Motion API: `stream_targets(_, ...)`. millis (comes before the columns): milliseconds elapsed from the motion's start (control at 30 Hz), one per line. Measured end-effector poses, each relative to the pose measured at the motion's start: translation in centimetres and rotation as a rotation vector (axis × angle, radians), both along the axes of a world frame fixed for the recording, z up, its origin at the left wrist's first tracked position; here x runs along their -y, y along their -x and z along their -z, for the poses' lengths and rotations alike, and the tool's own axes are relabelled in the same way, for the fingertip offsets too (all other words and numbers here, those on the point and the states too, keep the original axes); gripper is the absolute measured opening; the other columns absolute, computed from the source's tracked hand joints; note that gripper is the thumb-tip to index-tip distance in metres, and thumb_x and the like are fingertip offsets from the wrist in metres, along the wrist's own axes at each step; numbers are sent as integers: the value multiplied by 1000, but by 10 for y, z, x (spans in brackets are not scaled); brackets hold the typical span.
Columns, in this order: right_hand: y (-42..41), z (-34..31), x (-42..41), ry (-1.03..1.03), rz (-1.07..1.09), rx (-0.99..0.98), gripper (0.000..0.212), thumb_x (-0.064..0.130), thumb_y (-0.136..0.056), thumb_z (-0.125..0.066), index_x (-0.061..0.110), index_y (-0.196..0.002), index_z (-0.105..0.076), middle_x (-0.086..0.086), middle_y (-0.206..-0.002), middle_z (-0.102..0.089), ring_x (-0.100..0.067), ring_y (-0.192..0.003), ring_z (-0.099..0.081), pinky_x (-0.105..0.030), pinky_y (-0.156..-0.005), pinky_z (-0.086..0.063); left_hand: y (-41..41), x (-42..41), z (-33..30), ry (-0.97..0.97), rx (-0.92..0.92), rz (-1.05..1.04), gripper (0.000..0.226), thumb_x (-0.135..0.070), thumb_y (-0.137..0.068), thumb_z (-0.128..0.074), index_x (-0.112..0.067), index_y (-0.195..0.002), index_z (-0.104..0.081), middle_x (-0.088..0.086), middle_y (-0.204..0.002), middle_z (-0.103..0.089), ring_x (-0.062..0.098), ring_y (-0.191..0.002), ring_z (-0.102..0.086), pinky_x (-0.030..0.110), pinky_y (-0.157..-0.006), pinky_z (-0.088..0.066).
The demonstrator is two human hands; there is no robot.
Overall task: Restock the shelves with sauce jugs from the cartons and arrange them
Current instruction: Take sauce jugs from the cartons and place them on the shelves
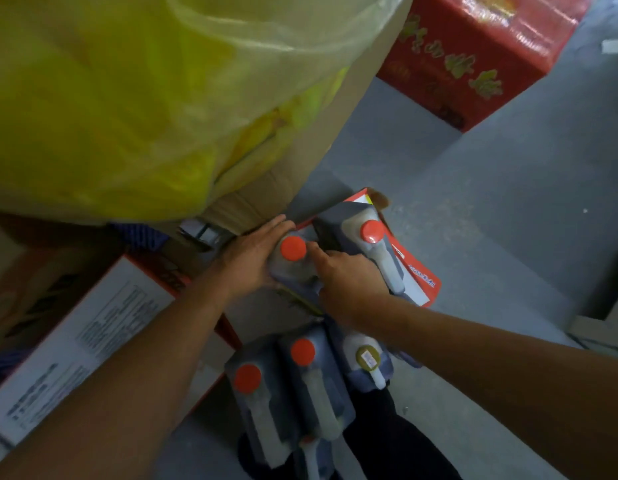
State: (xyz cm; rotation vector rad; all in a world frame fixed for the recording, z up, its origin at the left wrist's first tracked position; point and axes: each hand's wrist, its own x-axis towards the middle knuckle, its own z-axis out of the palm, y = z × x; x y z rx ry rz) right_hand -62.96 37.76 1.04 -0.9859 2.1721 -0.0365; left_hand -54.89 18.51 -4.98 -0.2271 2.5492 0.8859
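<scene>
Item: sauce jug with orange cap (293, 248), in the open carton (416, 275) at your 12 o'clock. Your left hand (250, 261) cups its 9 o'clock side; your right hand (349, 282) covers its 3 o'clock shoulder. Both grips are closed around this one jug.

Adjacent: a second orange-capped jug (371, 232), touching it at 2 o'clock.

Already out: three jugs on the floor (491, 209) at 6 o'clock, two orange-capped (248, 377) (303, 352), one gold-capped (368, 356).

Overhead: a brown box (335, 109) with a yellow bag (127, 98), 10 o'clock.

Risks: you hold the body, not the handle, so it may slip; lifting could knock the overhanging box or drag its neighbour.
</scene>
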Motion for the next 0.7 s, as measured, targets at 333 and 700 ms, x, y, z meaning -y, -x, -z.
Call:
stream_targets(333, -31, -105, 31, 433, -403, -118, 51, 39, -88, -44, 24, -133, -62, 0, -122, -71, -30, -93, -73, -41, -53, -56, -139, -13, -122, -115, -144, -588, 97, -43, -57, -89, -41, -137, -33, -6, -137, -50, 20, -122, -56, 32, -92, -46)
stream_targets(700, -135, -309, 145, 679, -550, 134, 72, 45, -79, -55, 25, -148, -46, -5, -149, -46, -30, -132, -50, -50, -108, -43, -273, 34, -385, 163, -396, -809, 86, -57, -61, -76, -54, -138, -39, -12, -132, -50, 11, -119, -52, 42, -95, -51)
